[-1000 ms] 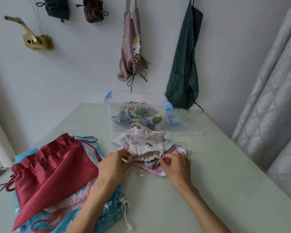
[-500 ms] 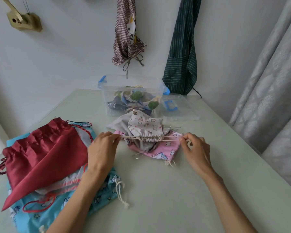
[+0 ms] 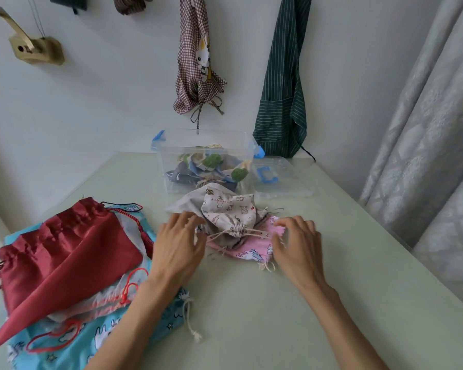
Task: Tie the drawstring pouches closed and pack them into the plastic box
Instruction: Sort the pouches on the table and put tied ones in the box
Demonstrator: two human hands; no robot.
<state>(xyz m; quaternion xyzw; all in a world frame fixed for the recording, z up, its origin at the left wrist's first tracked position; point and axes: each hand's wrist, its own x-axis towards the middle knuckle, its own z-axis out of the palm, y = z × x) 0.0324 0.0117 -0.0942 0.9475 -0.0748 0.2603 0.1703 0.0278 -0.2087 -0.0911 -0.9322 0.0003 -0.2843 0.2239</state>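
- On the pale green table (image 3: 278, 303), a small beige cartoon-print drawstring pouch (image 3: 229, 212) lies cinched at its neck atop a pink printed pouch (image 3: 254, 249), its cords trailing to both sides.
- Left hand (image 3: 178, 243) hovers beside the pouch, fingers loosely curled; whether it pinches a cord I cannot tell.
- Right hand (image 3: 297, 243) likewise, fingers bent over the pink cloth.
- Just behind stands the clear plastic box (image 3: 169, 180), pouches inside.
- Far left lies a red satin pouch (image 3: 62, 252).

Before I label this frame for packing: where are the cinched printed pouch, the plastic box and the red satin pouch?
Printed pouch (image 3: 229, 209): head view, on its printed body.
Plastic box (image 3: 169, 180): head view, front wall, left side.
Red satin pouch (image 3: 64, 252): head view, middle of its fabric.
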